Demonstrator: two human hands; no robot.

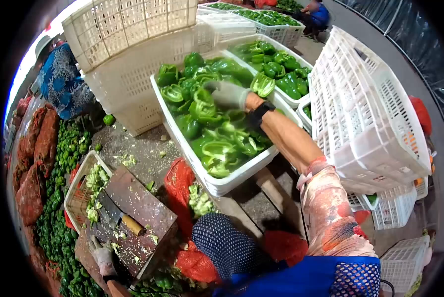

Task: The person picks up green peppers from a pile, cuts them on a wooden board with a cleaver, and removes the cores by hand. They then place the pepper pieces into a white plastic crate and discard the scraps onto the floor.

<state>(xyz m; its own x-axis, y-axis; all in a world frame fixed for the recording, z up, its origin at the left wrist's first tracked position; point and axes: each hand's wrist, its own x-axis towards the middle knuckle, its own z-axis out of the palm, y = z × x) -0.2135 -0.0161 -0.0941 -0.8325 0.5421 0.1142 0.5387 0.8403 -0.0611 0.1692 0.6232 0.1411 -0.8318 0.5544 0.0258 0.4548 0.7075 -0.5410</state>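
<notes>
My right hand point(229, 95), in a grey glove with a dark band at the wrist, reaches into a white crate point(213, 184) full of halved green bell peppers point(217, 148). Its fingers dip among the peppers and are hidden and blurred. Beside the wrist a cut pepper half point(262, 85) shows its pale inside. Down at the lower left, my left hand point(102, 255), also gloved, lies at the edge of a dark wooden board point(133, 198) with its fingers stretched out and nothing in them. On that board rests a knife point(128, 221) with a wooden handle, among pale pepper scraps.
Stacked white crates point(133, 69) rise behind the pepper crate, with a tilted crate point(365, 114) at right. A basket point(76, 193) of pepper cores adjoins the board. Whole green peppers point(58, 208) cover the left floor near red mesh sacks point(36, 163). One person point(66, 81) sits at left.
</notes>
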